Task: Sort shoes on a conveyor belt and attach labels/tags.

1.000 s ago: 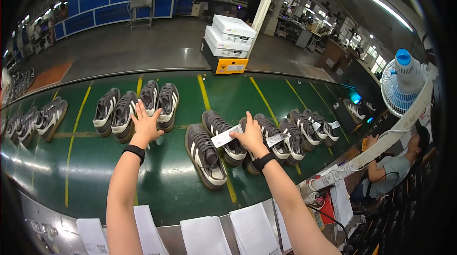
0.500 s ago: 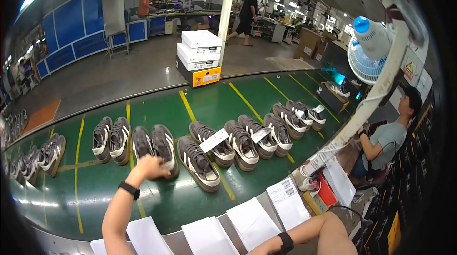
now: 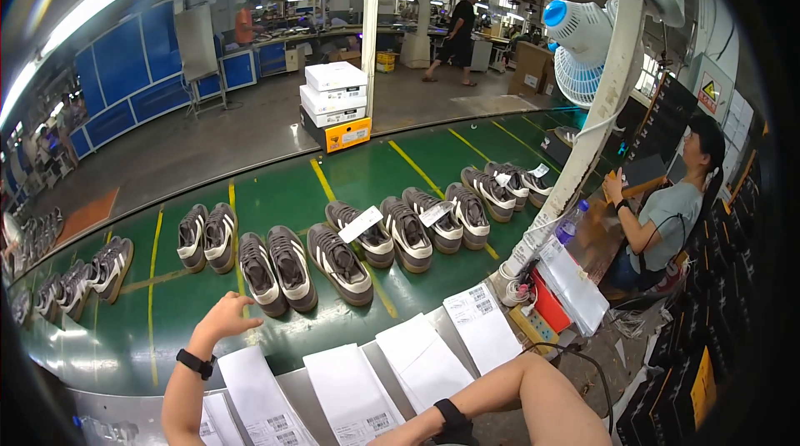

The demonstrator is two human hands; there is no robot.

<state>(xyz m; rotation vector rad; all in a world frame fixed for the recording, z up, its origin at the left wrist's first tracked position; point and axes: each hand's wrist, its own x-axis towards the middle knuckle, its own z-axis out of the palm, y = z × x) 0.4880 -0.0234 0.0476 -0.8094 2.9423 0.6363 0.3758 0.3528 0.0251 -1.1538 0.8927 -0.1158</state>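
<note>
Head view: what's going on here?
The left hand is open and empty, beside a shoe pair on a green conveyor. The right hand is mostly cut off at the lower edge, by the papers. Other shoes stand along the conveyor, some with white tags on them. A co-worker sits at the right.

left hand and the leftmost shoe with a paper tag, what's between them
Three dark shoes in a row on the green belt, as the head view shows.

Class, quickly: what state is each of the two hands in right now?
Left hand: open, apparently empty, near a dark shoe.
Right hand: mostly cut off by the lower edge; open or closed cannot be told.
</note>
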